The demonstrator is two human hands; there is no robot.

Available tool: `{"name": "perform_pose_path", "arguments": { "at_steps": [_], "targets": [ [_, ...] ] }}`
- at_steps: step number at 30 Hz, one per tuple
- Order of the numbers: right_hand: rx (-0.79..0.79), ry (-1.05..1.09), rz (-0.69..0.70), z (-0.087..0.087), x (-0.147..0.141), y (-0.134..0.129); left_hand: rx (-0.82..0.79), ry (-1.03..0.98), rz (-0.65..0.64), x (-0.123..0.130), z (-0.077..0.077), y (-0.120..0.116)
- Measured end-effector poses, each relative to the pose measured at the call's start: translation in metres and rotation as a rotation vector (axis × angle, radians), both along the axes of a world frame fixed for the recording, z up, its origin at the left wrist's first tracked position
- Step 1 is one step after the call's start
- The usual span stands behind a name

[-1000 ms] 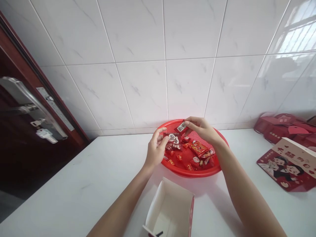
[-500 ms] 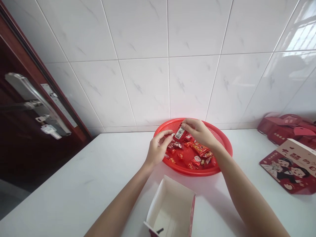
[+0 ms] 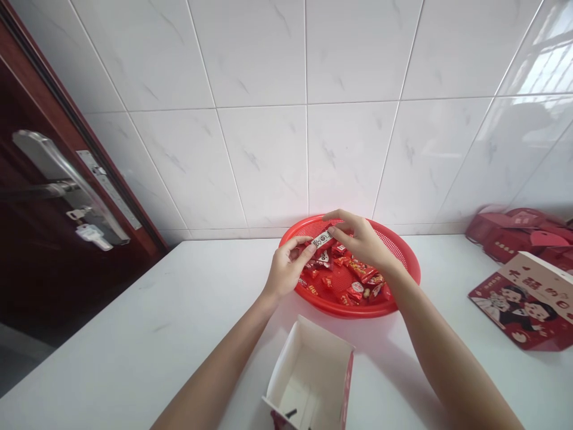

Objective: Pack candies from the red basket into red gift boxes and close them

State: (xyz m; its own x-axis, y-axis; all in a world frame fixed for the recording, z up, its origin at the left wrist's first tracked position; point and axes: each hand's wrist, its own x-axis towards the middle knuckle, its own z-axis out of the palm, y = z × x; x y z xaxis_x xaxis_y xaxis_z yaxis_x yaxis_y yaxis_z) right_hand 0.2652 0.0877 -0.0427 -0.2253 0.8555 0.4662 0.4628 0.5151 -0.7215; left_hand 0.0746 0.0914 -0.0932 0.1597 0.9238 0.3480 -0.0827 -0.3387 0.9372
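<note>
- Red round plastic basket (image 3: pixel 349 312) on the white counter (image 3: pixel 215 298) holds red-wrapped sweets (image 3: pixel 360 270).
- Left hand (image 3: pixel 286 267) and right hand (image 3: pixel 360 239) both pinch 1 white-labelled red packet (image 3: pixel 321 239) over the basket.
- White-lined cardboard box (image 3: pixel 313 358) in front stands unclosed, no sweets visible inside.
- Red-and-cream printed carton (image 3: pixel 523 304) at right: already folded.

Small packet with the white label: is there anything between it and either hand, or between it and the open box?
Nothing visible separates the packet from the left hand or right hand; both pinch it. Towards the open box, the near rim of the red basket lies between.
</note>
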Motion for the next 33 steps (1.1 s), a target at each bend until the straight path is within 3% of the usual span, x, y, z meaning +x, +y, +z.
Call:
{"name": "perform_pose_path", "arguments": {
  "at_steps": [7, 11, 14, 18, 22, 26, 33],
  "targets": [
    [-0.025, -0.006, 0.035, -0.001, 0.002, 0.002, -0.002, 0.024, -0.006, 0.0, 0.0, -0.001],
    [-0.103, 0.024, -0.06, 0.002, 0.014, 0.005, 0.009, 0.021, 0.01, 0.0, -0.001, 0.0],
    [-0.252, -0.193, -0.124, 0.001, 0.028, 0.01, 0.017, 0.013, 0.033, 0.0, -0.001, 0.001],
    [-0.487, -0.598, -0.022, -0.008, 0.04, 0.014, 0.033, 0.007, 0.049, 0.002, -0.001, 0.0],
    [-0.631, -0.762, 0.01, -0.017, 0.037, 0.007, 0.037, 0.015, 0.029, 0.004, 0.0, -0.003],
    [-0.688, -0.907, -0.019, -0.02, 0.026, -0.002, 0.036, 0.015, 0.024, 0.004, 0.001, -0.005],
    [-0.634, -1.129, -0.031, -0.024, 0.003, -0.004, 0.046, 0.035, 0.016, 0.004, 0.0, -0.006]
  ]
}}
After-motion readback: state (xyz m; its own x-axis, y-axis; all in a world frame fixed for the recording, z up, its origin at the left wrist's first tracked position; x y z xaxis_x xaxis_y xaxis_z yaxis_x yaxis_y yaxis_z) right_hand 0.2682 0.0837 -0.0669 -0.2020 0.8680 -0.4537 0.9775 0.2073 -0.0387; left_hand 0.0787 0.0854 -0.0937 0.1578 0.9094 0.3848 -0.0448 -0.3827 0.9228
